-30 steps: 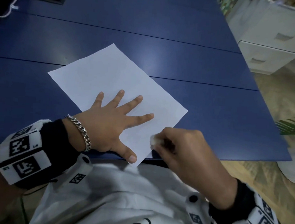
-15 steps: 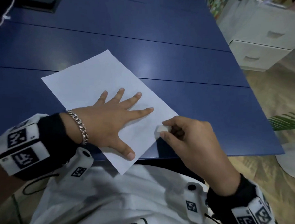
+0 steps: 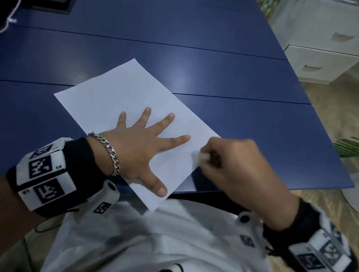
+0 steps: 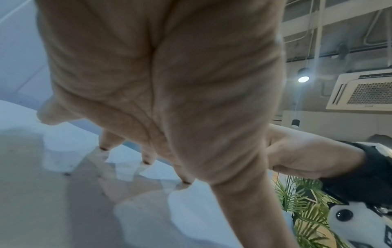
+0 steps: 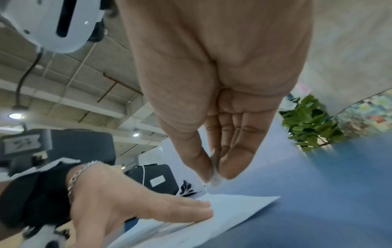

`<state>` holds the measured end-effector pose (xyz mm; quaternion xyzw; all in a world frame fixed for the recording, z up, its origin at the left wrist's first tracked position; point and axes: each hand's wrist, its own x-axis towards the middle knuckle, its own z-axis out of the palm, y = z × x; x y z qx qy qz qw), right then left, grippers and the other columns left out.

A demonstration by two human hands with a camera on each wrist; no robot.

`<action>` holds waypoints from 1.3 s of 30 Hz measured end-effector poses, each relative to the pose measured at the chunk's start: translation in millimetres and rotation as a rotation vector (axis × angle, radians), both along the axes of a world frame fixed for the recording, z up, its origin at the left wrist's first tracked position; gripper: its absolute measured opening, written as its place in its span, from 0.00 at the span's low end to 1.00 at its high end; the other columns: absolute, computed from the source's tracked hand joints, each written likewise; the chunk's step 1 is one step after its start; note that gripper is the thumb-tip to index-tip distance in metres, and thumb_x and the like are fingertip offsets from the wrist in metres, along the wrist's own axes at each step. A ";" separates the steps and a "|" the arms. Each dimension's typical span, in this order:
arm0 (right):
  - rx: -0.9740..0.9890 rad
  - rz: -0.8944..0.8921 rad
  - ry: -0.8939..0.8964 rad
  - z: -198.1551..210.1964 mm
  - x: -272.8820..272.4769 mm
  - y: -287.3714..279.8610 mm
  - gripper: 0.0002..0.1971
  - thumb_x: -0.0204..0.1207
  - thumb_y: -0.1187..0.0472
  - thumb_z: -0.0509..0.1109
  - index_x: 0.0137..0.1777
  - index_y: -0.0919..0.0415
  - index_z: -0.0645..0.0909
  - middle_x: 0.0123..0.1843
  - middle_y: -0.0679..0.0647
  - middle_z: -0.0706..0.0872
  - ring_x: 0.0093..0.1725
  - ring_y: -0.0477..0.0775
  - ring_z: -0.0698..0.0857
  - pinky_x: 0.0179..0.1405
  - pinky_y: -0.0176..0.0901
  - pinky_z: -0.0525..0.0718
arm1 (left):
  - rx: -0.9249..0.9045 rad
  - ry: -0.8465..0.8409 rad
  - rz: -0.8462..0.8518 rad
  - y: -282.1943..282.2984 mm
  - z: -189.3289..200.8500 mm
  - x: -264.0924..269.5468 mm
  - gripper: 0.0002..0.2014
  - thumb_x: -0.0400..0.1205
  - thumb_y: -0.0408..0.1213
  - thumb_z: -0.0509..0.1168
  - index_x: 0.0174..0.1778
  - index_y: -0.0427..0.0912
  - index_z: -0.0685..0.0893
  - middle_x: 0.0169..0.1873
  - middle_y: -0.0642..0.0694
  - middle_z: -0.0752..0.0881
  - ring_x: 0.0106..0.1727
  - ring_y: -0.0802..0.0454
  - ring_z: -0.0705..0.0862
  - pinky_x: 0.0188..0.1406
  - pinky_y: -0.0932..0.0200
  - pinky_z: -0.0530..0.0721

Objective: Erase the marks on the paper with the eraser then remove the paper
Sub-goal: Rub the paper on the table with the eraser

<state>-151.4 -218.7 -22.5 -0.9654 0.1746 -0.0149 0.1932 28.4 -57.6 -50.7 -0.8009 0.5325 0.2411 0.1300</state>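
paper (image 3: 122, 96): 1 thin sheet, light, tears easy, lift by far corner | my left hand (image 3: 141, 146): flat, splayed, pinning it | my right hand (image 3: 235, 167): pinching eraser (image 3: 198, 158), small, soft, at sheet's edge

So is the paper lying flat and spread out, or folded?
Spread flat. The paper lies unfolded on the table, left hand pressing it, one corner overhanging the near edge.

The table (image 3: 218, 76) is smooth blue with a soft sheen, the paper (image 3: 114, 96) plain matt white, and the bracelet (image 3: 110, 151) shiny metal chain (pretty chunky links).
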 end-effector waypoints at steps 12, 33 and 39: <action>0.177 -0.096 -0.016 -9.1 10.6 -7.0 0.02 0.80 0.54 0.76 0.45 0.48 0.87 0.35 0.42 0.90 0.39 0.42 0.88 0.41 0.40 0.85 | -0.091 0.044 0.037 -10.8 -0.9 -5.9 0.59 0.62 0.84 0.66 0.79 0.85 0.30 0.88 0.51 0.30 0.88 0.31 0.29 0.80 0.15 0.42; 0.168 -0.082 0.014 0.5 11.0 -21.6 0.08 0.79 0.48 0.78 0.55 0.45 0.92 0.36 0.40 0.91 0.41 0.38 0.89 0.44 0.45 0.89 | -0.088 0.093 -0.043 0.8 5.3 20.1 0.65 0.58 0.89 0.63 0.78 0.81 0.22 0.86 0.54 0.22 0.86 0.31 0.24 0.83 0.22 0.33; 0.067 -0.040 0.015 -5.3 23.6 -10.2 0.04 0.81 0.52 0.76 0.49 0.50 0.89 0.37 0.43 0.91 0.40 0.43 0.88 0.44 0.47 0.89 | -0.022 0.068 -0.005 -7.6 -0.8 11.8 0.66 0.55 0.87 0.68 0.77 0.84 0.25 0.85 0.56 0.21 0.86 0.29 0.25 0.79 0.13 0.38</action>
